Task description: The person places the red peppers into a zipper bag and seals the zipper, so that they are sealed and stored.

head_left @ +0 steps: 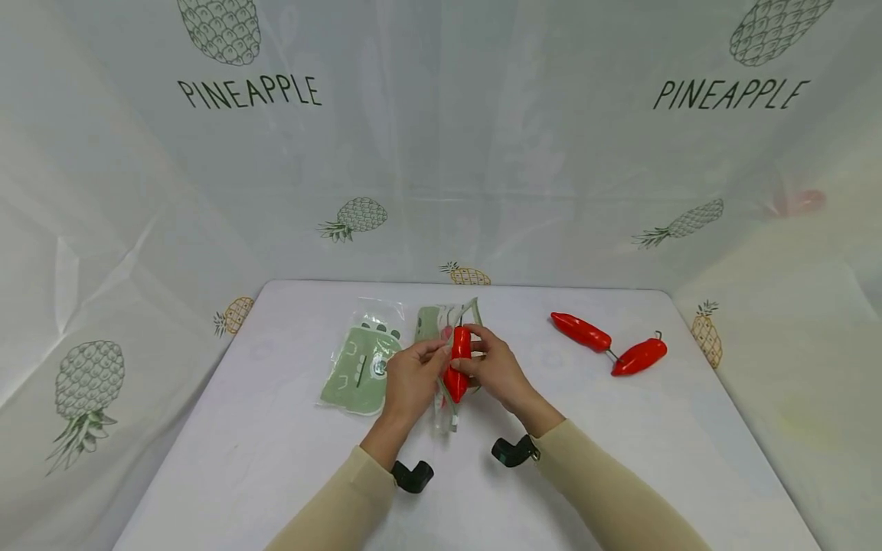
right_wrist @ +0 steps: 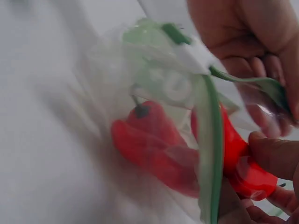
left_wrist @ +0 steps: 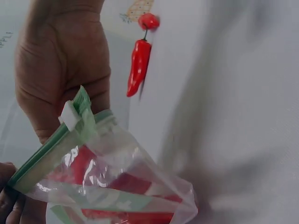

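Bagging step: left hand [head_left: 411,376] pinches zip bag [left_wrist: 100,179] open mid-tabletop [head_left: 289,467]; right hand [head_left: 498,370] grips red pepper [head_left: 458,361], half inside bag mouth. Next probably: push pepper fully in. Two loose peppers [head_left: 609,344] right of bag.

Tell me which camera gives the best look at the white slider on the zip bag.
The left wrist view: the white slider sits sharp on the zip bag's green track. The right wrist view shows it blurred; in the head view the hands hide it.

Pineapple-print backdrop [head_left: 441,138], white table [head_left: 276,474]
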Demonstrator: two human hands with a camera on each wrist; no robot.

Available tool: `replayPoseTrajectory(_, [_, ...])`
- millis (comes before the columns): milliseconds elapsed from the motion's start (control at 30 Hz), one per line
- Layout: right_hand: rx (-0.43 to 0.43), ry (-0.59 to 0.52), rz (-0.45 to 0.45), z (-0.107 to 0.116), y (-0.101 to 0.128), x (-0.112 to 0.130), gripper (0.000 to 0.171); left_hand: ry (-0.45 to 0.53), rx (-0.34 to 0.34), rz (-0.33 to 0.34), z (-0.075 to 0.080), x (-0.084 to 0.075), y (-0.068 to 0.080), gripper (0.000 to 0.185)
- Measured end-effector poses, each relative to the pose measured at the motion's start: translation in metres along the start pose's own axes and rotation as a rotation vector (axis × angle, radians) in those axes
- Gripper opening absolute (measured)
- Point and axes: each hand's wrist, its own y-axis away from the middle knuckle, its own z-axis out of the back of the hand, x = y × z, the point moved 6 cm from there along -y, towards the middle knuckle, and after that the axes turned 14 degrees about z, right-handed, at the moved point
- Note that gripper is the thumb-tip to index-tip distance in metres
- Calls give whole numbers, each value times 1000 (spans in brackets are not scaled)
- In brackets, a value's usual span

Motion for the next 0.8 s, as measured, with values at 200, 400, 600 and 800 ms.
replayPoseTrajectory(200, [48,21,38,-13,1,0,76,58,21,-6,1,-6,0,21])
replayPoseTrajectory(400, [73,182,84,-21,1,2,62,96,15,-17,4,-11,0,19])
replayPoseTrajectory(600, [4,212,50,-19,6,-3,54,92,2,-17,6,-10,-2,21])
replayPoseTrajectory(800, [-32,218,70,-16,9,-3,46,78,-13,-16,7,-7,-4,23])
